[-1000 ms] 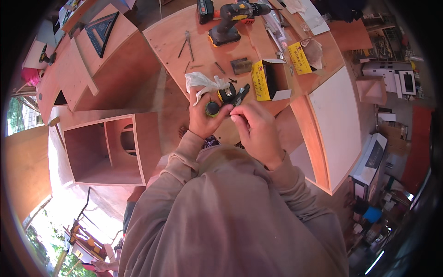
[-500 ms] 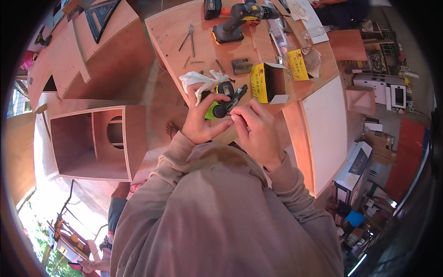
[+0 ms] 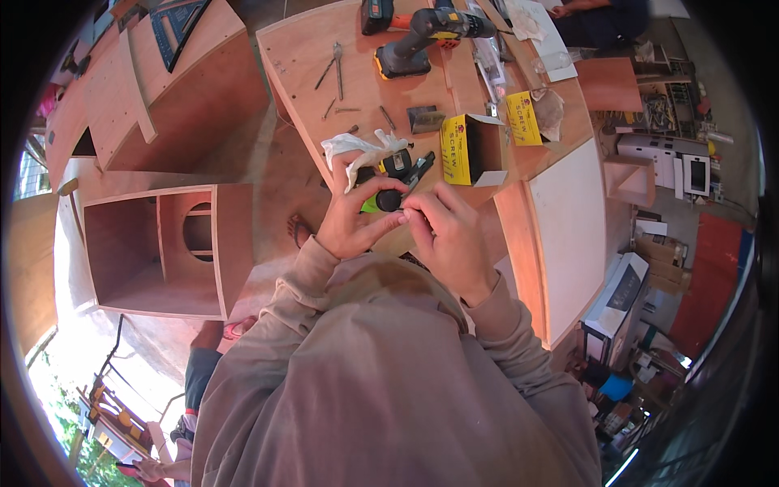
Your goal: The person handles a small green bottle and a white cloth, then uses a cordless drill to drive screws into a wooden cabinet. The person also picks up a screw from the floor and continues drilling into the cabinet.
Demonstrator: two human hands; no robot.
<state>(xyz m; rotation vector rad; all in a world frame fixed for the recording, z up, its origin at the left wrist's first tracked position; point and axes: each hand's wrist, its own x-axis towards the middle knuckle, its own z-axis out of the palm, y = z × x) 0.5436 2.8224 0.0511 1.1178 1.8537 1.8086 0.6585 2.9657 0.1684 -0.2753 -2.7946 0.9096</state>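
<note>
My left hand (image 3: 345, 219) has its thumb and index finger curved toward each other, while a crumpled white piece of thin material (image 3: 361, 152), cloth or plastic, is held at its other fingers. Thumb and fingertips of my right hand (image 3: 448, 231) are pinched together at the left thumb's tip; whatever small thing lies between them is too small to make out. Just beyond the hands are a black and yellow tape measure (image 3: 396, 162), a black tool like a utility knife (image 3: 419, 172) and a round black piece (image 3: 389, 200) beside something bright green, partly hidden by my fingers.
On the wooden worktop (image 3: 308, 49) lie a cordless drill (image 3: 410, 45), pliers (image 3: 337, 65), loose screws and a yellow screw box (image 3: 457, 150). An open wooden cabinet box (image 3: 154, 252) stands at left. Another person's leg (image 3: 204, 365) shows at lower left, another person at the top.
My left index finger has curled down, narrowing the gap to the thumb. The right fingertips have dropped slightly and now meet the left thumb tip. The view has shifted a little.
</note>
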